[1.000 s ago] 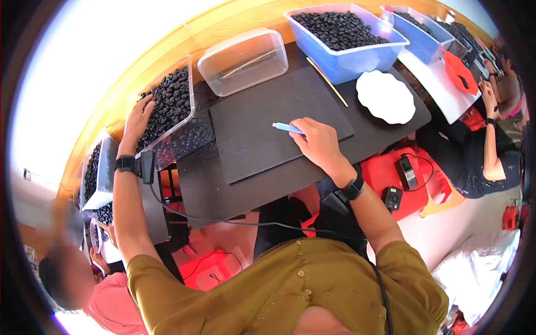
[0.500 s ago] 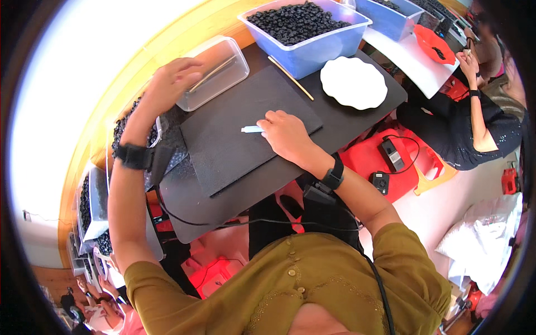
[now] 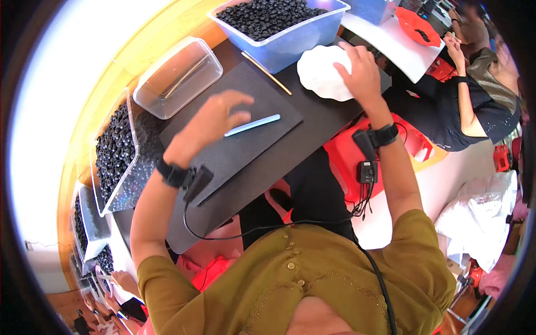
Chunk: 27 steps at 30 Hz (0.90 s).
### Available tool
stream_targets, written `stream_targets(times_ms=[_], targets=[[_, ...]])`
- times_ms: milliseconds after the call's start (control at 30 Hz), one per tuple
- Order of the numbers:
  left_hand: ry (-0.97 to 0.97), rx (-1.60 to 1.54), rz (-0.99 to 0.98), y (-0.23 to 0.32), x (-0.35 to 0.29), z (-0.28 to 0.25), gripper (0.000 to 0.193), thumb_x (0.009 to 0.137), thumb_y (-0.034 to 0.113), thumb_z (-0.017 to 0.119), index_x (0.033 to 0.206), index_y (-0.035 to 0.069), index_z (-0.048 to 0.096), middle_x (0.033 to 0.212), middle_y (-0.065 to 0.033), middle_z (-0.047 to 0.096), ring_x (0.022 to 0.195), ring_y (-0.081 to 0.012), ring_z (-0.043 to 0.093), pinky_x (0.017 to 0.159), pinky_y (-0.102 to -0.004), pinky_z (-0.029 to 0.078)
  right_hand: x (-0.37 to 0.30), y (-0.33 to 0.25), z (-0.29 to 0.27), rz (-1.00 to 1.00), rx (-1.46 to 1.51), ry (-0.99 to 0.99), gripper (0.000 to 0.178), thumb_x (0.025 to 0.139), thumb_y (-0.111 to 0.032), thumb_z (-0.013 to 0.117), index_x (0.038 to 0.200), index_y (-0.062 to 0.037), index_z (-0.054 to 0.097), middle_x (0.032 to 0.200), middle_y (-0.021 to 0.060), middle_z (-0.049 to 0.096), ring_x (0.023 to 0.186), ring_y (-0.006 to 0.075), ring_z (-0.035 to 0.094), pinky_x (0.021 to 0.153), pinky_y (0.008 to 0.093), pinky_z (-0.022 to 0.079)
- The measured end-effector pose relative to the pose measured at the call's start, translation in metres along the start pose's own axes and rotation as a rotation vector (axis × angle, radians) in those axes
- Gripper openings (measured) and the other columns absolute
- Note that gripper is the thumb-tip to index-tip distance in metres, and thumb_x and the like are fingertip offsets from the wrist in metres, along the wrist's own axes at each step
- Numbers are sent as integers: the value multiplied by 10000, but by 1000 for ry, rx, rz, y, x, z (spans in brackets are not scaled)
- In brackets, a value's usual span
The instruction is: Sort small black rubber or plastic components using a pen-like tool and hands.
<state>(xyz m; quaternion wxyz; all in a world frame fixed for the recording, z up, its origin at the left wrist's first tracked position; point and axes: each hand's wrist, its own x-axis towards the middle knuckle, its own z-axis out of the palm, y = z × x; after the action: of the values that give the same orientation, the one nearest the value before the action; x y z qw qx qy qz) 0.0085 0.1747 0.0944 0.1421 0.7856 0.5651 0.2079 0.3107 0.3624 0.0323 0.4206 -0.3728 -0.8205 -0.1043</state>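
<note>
A slim light-blue pen-like stick (image 3: 254,125) lies on a black board (image 3: 223,162) on the dark table. Just left of it, my left hand (image 3: 209,121) is open and slightly blurred, its fingers and thumb apart. The stick's left end shows close under that hand, not between the fingers. My right hand (image 3: 364,75) reaches over the right rim of a white scalloped plate (image 3: 321,72), with thumb and fingers spread. Whether its fingertips touch the plate I cannot tell.
A blue-tinted bin (image 3: 279,47) of small black pieces stands behind the board, a thin wooden stick (image 3: 268,74) before it. Left are a clear tray (image 3: 209,67) and another bin (image 3: 134,162) of black pieces. A co-worker's hand (image 3: 455,47) is near a red dish (image 3: 410,28).
My right hand has let go of the blue stick and moved right to the plate. My left hand has come from above the clear tray to beside the stick. The view has shifted.
</note>
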Motion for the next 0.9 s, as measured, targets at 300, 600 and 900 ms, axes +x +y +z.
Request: stream_targets(times_ms=[300,600,900], targets=[[-19,-24,-105,-4,-18,20,365,842,190,666,1167,41,597,1219,-160,578,1146,-289,544,969,-365,421,-9,80,25,534,157,-527,538,762,-346,705,1165,-26,546,935,156,661,845,301,643,772,363,482],[385,-936,-420,-70,90,-10,830,888,551,529,1432,-18,266,1478,-214,281,1363,-343,277,1081,-464,272,-1,85,-8,892,983,-638,360,825,-219,609,1121,-23,545,815,9,585,631,59,529,465,205,383],[638,-1032,-535,-147,181,-10,651,809,497,647,1261,63,471,1225,-85,504,1170,-243,407,956,-477,304,40,123,-113,830,1189,-347,548,833,-137,593,1334,10,425,1183,121,597,1009,192,632,852,307,521]])
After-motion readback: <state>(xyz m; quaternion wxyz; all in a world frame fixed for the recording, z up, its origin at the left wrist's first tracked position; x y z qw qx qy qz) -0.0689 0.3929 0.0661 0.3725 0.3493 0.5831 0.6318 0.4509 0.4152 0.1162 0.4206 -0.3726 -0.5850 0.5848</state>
